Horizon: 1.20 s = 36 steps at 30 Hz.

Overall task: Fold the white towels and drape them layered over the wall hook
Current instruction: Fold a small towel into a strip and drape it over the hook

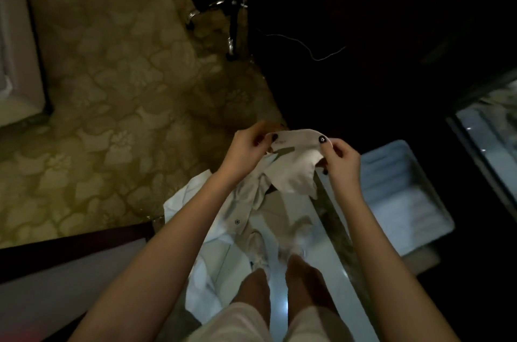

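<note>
Two hands, left hand (247, 146) and right hand (340, 158), pinch a white towel (296, 165).

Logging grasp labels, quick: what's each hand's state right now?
Left hand: pinching the white towel at its top edge.
Right hand: pinching the same towel's other top corner.

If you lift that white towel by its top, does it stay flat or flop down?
Probably flops: the white towel sags and creases between the left hand and right hand pinching its top edge. Likely light, since a pinch alone holds it up.
</note>
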Each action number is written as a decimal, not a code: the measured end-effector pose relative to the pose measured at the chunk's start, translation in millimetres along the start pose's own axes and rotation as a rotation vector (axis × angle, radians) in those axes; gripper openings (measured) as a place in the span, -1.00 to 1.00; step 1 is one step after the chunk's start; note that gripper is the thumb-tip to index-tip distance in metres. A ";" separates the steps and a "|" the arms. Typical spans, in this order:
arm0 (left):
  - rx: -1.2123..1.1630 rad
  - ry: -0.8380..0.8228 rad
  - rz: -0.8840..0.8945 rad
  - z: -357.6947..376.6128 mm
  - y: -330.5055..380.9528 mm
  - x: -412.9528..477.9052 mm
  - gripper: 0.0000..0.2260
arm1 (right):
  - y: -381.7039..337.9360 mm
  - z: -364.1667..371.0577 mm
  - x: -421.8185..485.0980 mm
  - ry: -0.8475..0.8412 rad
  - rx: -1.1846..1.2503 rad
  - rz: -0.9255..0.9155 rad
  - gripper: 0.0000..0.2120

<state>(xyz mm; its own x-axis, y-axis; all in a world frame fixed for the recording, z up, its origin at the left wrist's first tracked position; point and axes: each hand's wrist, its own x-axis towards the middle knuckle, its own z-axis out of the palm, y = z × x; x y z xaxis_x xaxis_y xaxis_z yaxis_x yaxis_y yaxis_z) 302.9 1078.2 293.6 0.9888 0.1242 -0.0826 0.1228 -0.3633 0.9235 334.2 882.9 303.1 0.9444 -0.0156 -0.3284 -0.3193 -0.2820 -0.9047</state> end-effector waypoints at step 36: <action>-0.113 -0.694 0.601 261.2 300.0 -421.4 -0.84 | 64.9 -362.4 -573.6 0.823 -0.027 -0.163 -0.81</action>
<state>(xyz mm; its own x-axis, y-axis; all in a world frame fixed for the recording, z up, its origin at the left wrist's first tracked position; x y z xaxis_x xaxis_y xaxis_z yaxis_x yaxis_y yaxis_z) -54.7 675.7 507.7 0.7174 -0.6503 0.2499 -0.3999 -0.0907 0.9120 -199.8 525.9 531.1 0.7375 -0.6649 0.1184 -0.1813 -0.3638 -0.9137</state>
